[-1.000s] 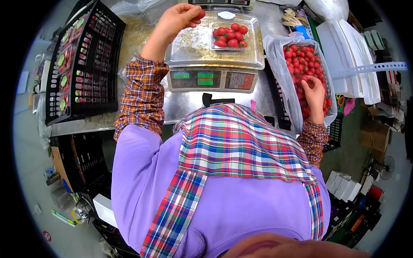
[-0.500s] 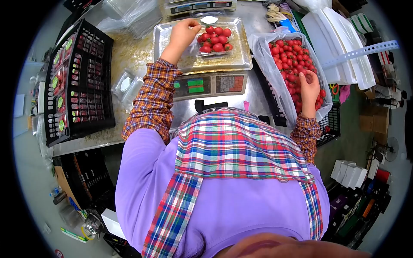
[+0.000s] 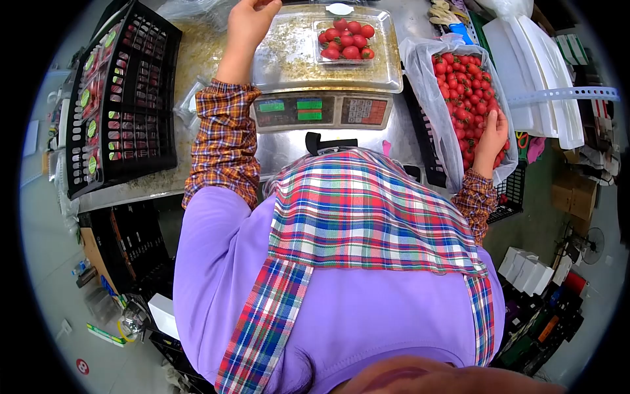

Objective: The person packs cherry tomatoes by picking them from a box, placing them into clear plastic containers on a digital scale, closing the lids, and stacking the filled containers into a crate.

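A clear plastic box of red tomatoes [image 3: 346, 41] sits on the metal tray [image 3: 282, 65] of a weighing scale [image 3: 321, 110]. At the top edge, left of that box, is my left hand [image 3: 251, 21], its fingertips together and partly cut off by the frame; whatever they hold cannot be made out. My right hand [image 3: 493, 139] rests at the right side of a lined crate [image 3: 423, 98] full of tomatoes [image 3: 464, 92], fingers curled against the fruit; whether it grips a tomato is hidden.
A black crate [image 3: 147, 98] with packed, labelled boxes stands on the left of the metal table [image 3: 134, 192]. Crumpled clear plastic [image 3: 187, 102] lies beside it. White foam boxes [image 3: 535, 79] and a perforated strip [image 3: 564, 94] are at the right. Gloves [image 3: 445, 12] lie at the top.
The red fruit seen in my left hand at first no longer shows, and that hand has moved up and left. My right hand has shifted to the right edge of the crate. The camera view has shifted.
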Available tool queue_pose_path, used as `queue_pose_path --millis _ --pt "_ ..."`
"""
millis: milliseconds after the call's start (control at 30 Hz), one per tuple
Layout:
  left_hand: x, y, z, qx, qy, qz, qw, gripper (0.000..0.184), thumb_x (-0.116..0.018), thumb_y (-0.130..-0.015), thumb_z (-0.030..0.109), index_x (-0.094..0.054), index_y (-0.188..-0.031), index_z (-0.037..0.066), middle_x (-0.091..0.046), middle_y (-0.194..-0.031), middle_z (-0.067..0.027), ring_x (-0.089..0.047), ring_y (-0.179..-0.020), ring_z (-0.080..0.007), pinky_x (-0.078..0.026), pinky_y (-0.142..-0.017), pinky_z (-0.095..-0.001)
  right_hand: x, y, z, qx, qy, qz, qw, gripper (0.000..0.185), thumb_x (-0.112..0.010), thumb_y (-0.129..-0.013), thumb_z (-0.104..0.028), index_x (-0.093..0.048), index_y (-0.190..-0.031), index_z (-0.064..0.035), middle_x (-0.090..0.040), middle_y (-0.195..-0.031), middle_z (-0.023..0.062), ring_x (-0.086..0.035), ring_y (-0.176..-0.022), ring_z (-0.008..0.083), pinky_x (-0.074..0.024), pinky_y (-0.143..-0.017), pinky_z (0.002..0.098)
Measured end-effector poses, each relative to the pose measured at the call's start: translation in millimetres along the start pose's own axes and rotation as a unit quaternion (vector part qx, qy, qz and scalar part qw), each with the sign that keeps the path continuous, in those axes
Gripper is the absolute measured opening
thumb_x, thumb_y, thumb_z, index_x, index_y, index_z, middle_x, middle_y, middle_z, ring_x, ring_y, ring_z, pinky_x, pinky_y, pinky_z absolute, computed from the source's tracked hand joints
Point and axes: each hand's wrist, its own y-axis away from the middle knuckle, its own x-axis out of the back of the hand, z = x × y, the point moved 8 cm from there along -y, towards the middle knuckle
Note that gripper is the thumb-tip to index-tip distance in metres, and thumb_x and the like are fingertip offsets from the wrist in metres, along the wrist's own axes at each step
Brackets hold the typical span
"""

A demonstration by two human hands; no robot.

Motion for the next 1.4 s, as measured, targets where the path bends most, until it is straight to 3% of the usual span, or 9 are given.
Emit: queue_pose_path --millis 67,167,300,333,567,833,1033,1167,1400 --pt "-1 1 24 -0.001 0.0 -0.003 1.0 0.015 -0.066 -0.08 0.007 -0.064 -0.093 0.0 -0.064 -0.076 -0.0035 -0.056 -0.068 -0.0098 -0.047 -0.063 -0.0243 -2 1 -2 -0.016 -0.015 -0.003 1.0 0.032 -0.051 -0.095 -0.022 -0.054 -0.115 0.0026 -0.06 -0.091 0.0058 -0.048 -0.062 0.0074 -0.041 -0.055 0.0208" --pt "-33 8 47 -0.071 -0.062 -0.143 0.985 0.02 -0.066 -0.084 0.015 -0.063 -0.099 0.002 -0.064 -0.082 -0.0032 -0.056 -0.069 -0.0097 -0.047 -0.06 -0.023 -2 3 -3 -0.041 -0.031 0.0 0.999 0.032 -0.048 -0.096 -0.024 -0.055 -0.114 0.0012 -0.058 -0.086 0.0043 -0.046 -0.062 0.007 -0.0392 -0.053 0.0209" --pt "-84 31 70 -0.225 -0.103 -0.265 0.932 0.018 -0.067 -0.082 0.016 -0.068 -0.099 0.009 -0.067 -0.094 -0.004 -0.06 -0.084 -0.0175 -0.048 -0.071 -0.0301 3 3 3 -0.074 -0.046 0.023 0.996 0.029 -0.047 -0.096 -0.023 -0.058 -0.112 -0.0012 -0.056 -0.082 0.0024 -0.046 -0.063 0.0069 -0.0388 -0.053 0.0213" --pt "-95 33 62 -0.17 -0.066 -0.302 0.936 0.018 -0.067 -0.081 0.014 -0.067 -0.099 0.009 -0.067 -0.097 -0.0053 -0.061 -0.086 -0.0206 -0.048 -0.074 -0.0317 3 3 4 -0.075 -0.051 0.019 0.996 0.029 -0.047 -0.096 -0.023 -0.059 -0.111 -0.0013 -0.056 -0.082 0.0023 -0.046 -0.063 0.007 -0.0388 -0.053 0.0214" --pt "-127 48 63 -0.211 -0.219 -0.35 0.886 0.027 -0.066 -0.075 0.007 -0.066 -0.102 0.012 -0.063 -0.099 -0.0089 -0.056 -0.093 -0.0294 -0.047 -0.081 -0.0381 7 -3 12 -0.072 -0.038 0.008 0.997 0.027 -0.051 -0.094 -0.023 -0.059 -0.109 -0.0007 -0.057 -0.081 0.0021 -0.045 -0.058 0.0061 -0.0381 -0.051 0.0206" --pt "-127 49 63 -0.27 -0.265 -0.294 0.877 0.029 -0.068 -0.073 0.011 -0.063 -0.102 0.01 -0.06 -0.103 -0.0088 -0.052 -0.102 -0.0307 -0.044 -0.087 -0.0385 2 -5 23 -0.059 0.011 -0.013 0.998 0.026 -0.059 -0.091 -0.021 -0.059 -0.111 -0.0041 -0.058 -0.083 -0.0026 -0.045 -0.061 0.0028 -0.0373 -0.052 0.0175" --pt "-101 21 65 -0.211 -0.14 -0.208 0.945 0.026 -0.06 -0.085 0.02 -0.059 -0.108 0.008 -0.063 -0.106 -0.0108 -0.057 -0.103 -0.0288 -0.047 -0.082 -0.0367 -2 -3 14 -0.055 0.028 -0.015 0.998 0.024 -0.061 -0.09 -0.019 -0.06 -0.109 -0.0049 -0.058 -0.079 -0.0039 -0.047 -0.061 0.0026 -0.0379 -0.052 0.0171" --pt "-116 27 56 -0.196 -0.111 -0.273 0.935 0.029 -0.061 -0.085 0.023 -0.058 -0.109 0.006 -0.063 -0.105 -0.0146 -0.06 -0.1 -0.027 -0.048 -0.079 -0.0348 -5 -2 13 -0.057 0.049 -0.033 0.997 0.024 -0.062 -0.089 -0.019 -0.06 -0.108 -0.0051 -0.057 -0.077 -0.0044 -0.047 -0.061 0.0028 -0.038 -0.052 0.0169" --pt "-89 19 43 -0.139 -0.209 -0.211 0.945 0.031 -0.066 -0.08 0.023 -0.062 -0.104 0.004 -0.064 -0.081 -0.0108 -0.061 -0.077 -0.0229 -0.048 -0.07 -0.0324 -3 -2 20 -0.075 0.029 -0.042 0.996 0.024 -0.062 -0.089 -0.019 -0.061 -0.108 -0.0048 -0.059 -0.078 -0.0043 -0.047 -0.061 0.0027 -0.038 -0.053 0.0171"
